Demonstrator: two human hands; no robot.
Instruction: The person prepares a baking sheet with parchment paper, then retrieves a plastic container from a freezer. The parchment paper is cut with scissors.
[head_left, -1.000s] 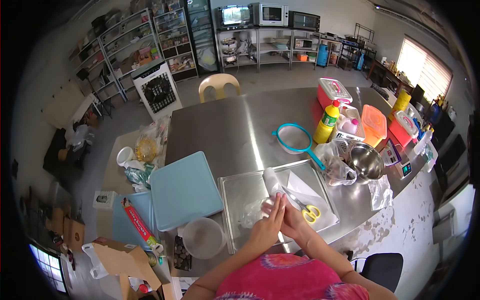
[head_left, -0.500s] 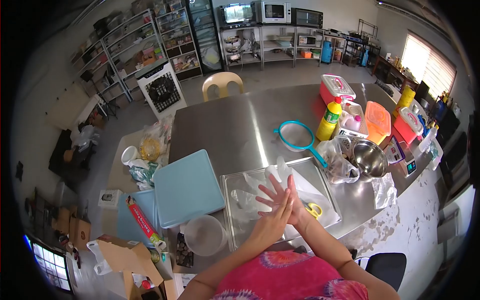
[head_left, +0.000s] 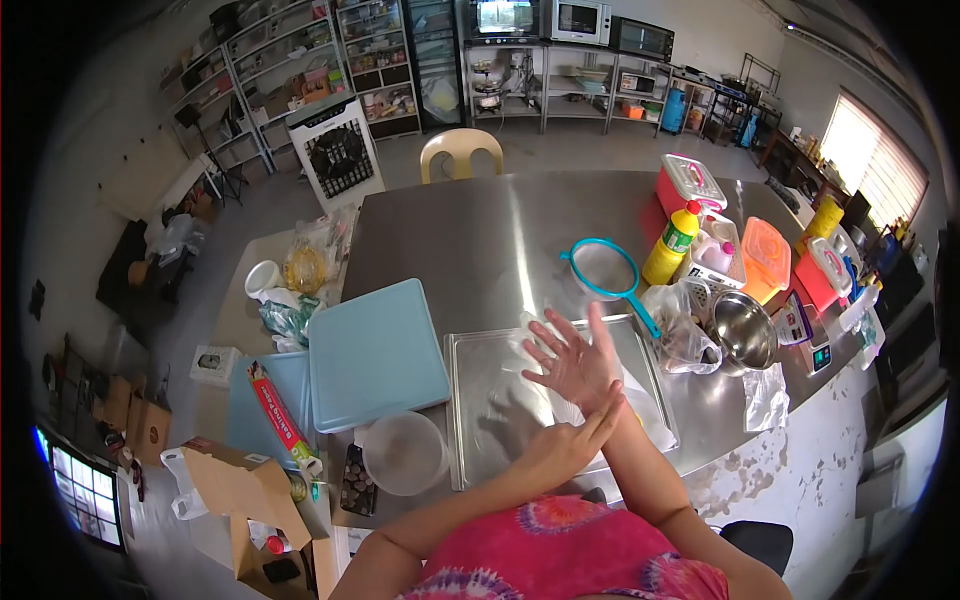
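My right hand (head_left: 578, 362) is raised over a metal tray (head_left: 480, 420), its fingers spread wide and nothing in it. Across its wrist lie the outstretched fingers of my left hand (head_left: 572, 443), which holds nothing either. White translucent paper (head_left: 655, 425) lies on the tray, partly behind my hands and right forearm. The yellow-handled scissors are almost wholly hidden by my right arm. Just beyond the tray sits a strainer (head_left: 604, 268) with a turquoise rim and handle.
Left of the tray are a light-blue lid (head_left: 375, 350), a translucent round tub (head_left: 405, 455) and a baking paper box (head_left: 280, 415). To the right stand a plastic bag (head_left: 685, 330), steel bowl (head_left: 745, 330), yellow bottle (head_left: 672, 245) and kitchen scale (head_left: 808, 345). An open carton (head_left: 240, 500) is at lower left.
My palms were pressed together; now my left hand has slid down to my right wrist, and my right hand is higher with its fingers spread. The camera view has shifted slightly.
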